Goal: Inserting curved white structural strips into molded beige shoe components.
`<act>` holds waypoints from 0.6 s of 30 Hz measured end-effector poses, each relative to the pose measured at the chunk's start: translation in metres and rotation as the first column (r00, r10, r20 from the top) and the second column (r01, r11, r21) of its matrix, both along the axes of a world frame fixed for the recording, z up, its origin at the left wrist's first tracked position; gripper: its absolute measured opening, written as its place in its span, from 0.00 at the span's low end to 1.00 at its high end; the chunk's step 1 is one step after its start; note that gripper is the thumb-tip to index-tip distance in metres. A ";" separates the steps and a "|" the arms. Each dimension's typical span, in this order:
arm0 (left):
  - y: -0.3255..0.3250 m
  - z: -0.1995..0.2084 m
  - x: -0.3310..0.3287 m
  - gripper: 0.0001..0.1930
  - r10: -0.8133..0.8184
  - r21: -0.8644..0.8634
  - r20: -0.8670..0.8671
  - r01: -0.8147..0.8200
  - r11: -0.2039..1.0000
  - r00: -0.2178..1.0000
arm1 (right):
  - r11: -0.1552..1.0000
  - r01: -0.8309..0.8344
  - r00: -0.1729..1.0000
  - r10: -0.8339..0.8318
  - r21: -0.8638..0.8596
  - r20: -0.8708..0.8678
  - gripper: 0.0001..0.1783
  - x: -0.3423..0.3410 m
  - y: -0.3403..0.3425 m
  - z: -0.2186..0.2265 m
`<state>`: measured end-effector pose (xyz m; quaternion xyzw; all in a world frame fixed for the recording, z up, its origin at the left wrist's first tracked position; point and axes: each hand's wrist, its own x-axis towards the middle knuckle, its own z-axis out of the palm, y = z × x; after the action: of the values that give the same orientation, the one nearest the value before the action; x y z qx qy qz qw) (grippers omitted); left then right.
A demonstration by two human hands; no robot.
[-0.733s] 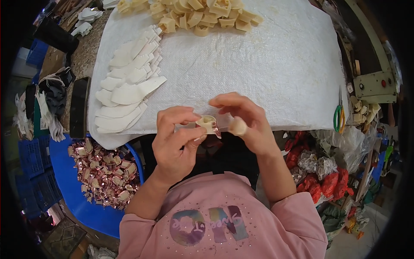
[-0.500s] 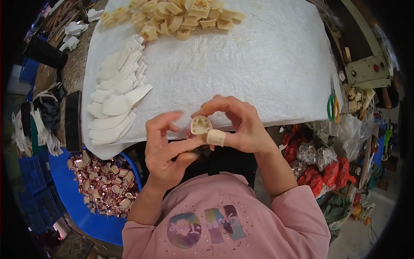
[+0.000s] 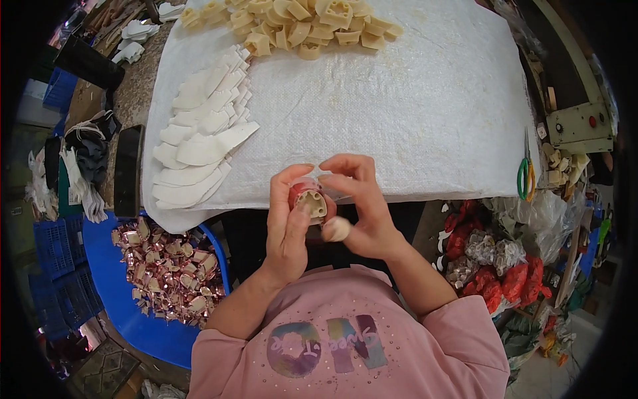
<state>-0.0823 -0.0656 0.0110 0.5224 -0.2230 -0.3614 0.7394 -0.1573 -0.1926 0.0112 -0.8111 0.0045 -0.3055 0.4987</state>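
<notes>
Over the table's near edge, a small cream plastic shoe heel is held between my two hands. Its hollow end, with several holes, faces up toward me, and a shiny pinkish-red covering shows round its far left side. My left hand grips it with the thumb in front and fingers behind. On the other side my right hand curls round it, index fingertip at its top; the thumb, wrapped in a tan band, is at its lower right. White cut pieces lie overlapped in rows on the left of the table.
A pile of bare cream heels lies at the far side of the white-covered table. At lower left stands a blue basin holding many metallic pink heels. Scissors hang at the right edge; a black phone lies left.
Both hands have drawn in round the heel, and it has turned so its reddish covering shows. My left fingers now wrap its far left side. The whole view has shifted slightly.
</notes>
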 end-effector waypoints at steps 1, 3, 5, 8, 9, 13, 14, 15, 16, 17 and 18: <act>-0.001 0.004 -0.001 0.29 0.004 0.033 0.042 -0.006 0.999 0.999 | 0.976 -0.084 0.992 0.100 0.202 -0.073 0.19 0.000 -0.004 0.000; -0.003 0.004 -0.001 0.33 -0.056 -0.078 0.013 0.057 0.995 0.998 | 0.868 -0.168 0.969 0.233 0.467 -0.084 0.11 0.005 -0.007 -0.002; -0.007 0.011 -0.006 0.45 -0.078 -0.085 0.035 0.081 0.993 0.996 | 0.753 -0.183 0.918 0.361 0.632 -0.165 0.10 0.012 -0.014 0.018; -0.010 0.016 -0.012 0.42 0.019 0.003 0.181 -0.020 1.000 0.983 | 0.619 -0.200 0.854 0.490 0.759 -0.174 0.08 0.016 -0.012 0.016; -0.009 0.014 -0.014 0.38 0.012 0.001 0.245 -0.012 1.000 0.969 | 0.606 -0.241 0.854 0.504 0.758 -0.131 0.08 0.015 -0.011 0.011; -0.012 0.003 -0.017 0.35 0.133 0.008 0.416 -0.150 0.989 0.900 | 0.679 -0.228 0.899 0.421 0.697 -0.116 0.07 0.007 0.004 0.002; -0.011 0.003 -0.017 0.33 0.148 0.002 0.362 -0.160 0.987 0.920 | 0.761 -0.196 0.947 0.310 0.618 -0.081 0.07 0.008 0.008 -0.003; -0.011 0.002 -0.018 0.30 0.163 -0.003 0.307 -0.170 0.985 0.938 | 0.810 -0.241 0.958 0.286 0.535 -0.002 0.10 0.010 0.009 -0.010; -0.013 0.001 -0.018 0.30 0.161 -0.004 0.307 -0.168 0.986 0.938 | 0.811 -0.239 0.959 0.284 0.534 -0.002 0.10 0.010 0.011 -0.013; -0.014 -0.002 -0.017 0.27 0.222 -0.010 0.294 -0.230 0.973 0.929 | 0.863 -0.206 0.975 0.223 0.462 0.018 0.12 0.011 0.015 -0.017; -0.016 -0.004 -0.015 0.23 0.283 -0.015 0.281 -0.291 0.957 0.917 | 0.907 -0.167 0.986 0.163 0.388 0.044 0.14 0.011 0.019 -0.019</act>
<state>-0.0976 -0.0813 0.0068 0.6055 -0.2414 -0.1744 0.7381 -0.1467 -0.1737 -0.0075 -0.6914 -0.0058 -0.2596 0.6742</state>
